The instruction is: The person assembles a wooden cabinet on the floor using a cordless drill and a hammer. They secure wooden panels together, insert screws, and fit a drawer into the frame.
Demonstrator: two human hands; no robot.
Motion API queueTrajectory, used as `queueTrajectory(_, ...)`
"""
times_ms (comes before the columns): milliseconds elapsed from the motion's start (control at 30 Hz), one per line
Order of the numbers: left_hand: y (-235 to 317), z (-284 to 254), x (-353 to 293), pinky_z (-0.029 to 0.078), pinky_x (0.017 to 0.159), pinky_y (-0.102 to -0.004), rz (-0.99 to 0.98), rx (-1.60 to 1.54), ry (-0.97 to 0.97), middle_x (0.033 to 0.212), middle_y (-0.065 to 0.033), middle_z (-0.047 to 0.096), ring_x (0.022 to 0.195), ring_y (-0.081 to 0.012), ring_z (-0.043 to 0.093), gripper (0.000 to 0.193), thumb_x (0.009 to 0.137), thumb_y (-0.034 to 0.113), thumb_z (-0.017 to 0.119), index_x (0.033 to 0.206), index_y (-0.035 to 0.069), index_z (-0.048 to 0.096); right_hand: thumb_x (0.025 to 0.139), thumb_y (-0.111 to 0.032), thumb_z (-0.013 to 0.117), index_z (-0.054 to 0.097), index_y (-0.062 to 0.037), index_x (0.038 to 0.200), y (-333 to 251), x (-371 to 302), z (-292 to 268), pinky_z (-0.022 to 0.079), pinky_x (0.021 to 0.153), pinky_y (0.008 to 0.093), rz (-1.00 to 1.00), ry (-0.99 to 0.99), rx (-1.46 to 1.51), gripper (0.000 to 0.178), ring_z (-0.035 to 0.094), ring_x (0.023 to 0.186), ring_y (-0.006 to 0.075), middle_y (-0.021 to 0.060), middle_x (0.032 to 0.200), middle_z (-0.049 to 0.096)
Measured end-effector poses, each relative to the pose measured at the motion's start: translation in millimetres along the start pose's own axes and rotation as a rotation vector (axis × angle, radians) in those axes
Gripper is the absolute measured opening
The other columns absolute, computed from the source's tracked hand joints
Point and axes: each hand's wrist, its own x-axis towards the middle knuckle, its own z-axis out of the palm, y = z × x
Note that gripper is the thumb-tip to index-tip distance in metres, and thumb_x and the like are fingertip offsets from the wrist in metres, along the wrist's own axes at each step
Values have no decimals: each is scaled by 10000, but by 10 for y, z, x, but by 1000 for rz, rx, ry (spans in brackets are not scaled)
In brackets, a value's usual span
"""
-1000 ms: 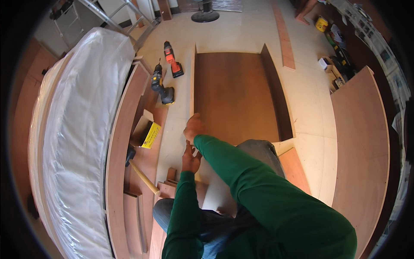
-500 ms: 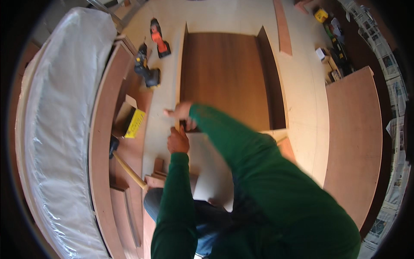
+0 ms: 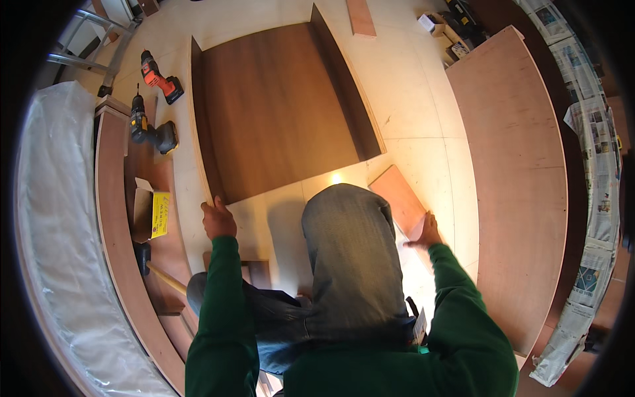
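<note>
A shallow brown wooden frame point(image 3: 278, 106), a wide panel with a raised board on each side, lies on the floor before me. At its near left corner, my left hand point(image 3: 218, 220) is closed around the end of the left side board point(image 3: 201, 139). My right hand point(image 3: 428, 231) is low on the right, thumb and fingers apart. It is at the near end of a short reddish plywood board point(image 3: 399, 196) lying on the floor; whether it touches the board I cannot tell. My bent knee point(image 3: 354, 231) rises between both arms.
On the left are a red drill point(image 3: 159, 78), a yellow-black drill point(image 3: 151, 126), an open yellow screw box point(image 3: 157, 213) and a wooden-handled hammer point(image 3: 165, 278). A plastic-wrapped long piece point(image 3: 63, 231) borders them. A large plywood panel point(image 3: 512, 178) lies right; a metal ladder point(image 3: 89, 46) stands far left.
My right hand has left the frame's near left corner and swung right to the short board. My left hand stays at the corner. The view has turned, with the frame now further left.
</note>
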Motion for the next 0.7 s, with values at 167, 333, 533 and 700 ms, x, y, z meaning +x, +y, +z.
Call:
queueTrajectory(167, -200, -82, 192, 562, 837, -596, -60, -37, 2, 1005, -338, 712, 965, -547, 687, 512, 1067, 485, 504, 1162, -18, 492, 455, -498, 1022, 187, -11, 1568, -757, -559, -87, 395, 1125, 568, 312, 1, -43, 1474, 447, 1344, 445, 262, 1455, 420)
queueTrajectory(333, 8, -160, 106, 565, 872, -579, -57, 171, -104, 1054, -314, 715, 1008, -507, 699, 533, 1060, 539, 485, 1177, 19, 475, 634, -391, 983, 508, 10, 1277, -311, -865, 62, 542, 892, 495, 180, 275, 261, 895, 629, 1039, 431, 247, 1141, 607)
queueTrajectory(533, 84, -298, 102, 566, 912, -550, -95, 216, -196, 1125, -299, 707, 1065, -474, 699, 559, 1061, 549, 476, 1209, 10, 458, 915, -427, 782, 568, 61, 1040, -115, -1213, -430, 517, 782, 511, -51, 655, 327, 548, 609, 893, 450, 251, 996, 587)
queueTrajectory(700, 66, -330, 29, 557, 909, -563, -96, 129, -186, 1105, -311, 705, 1045, -497, 693, 539, 1067, 525, 483, 1235, 13, 449, 1001, -320, 720, 570, 39, 996, -1166, -1071, -2081, 498, 701, 404, -336, 536, 427, 389, 596, 767, 292, 207, 839, 600)
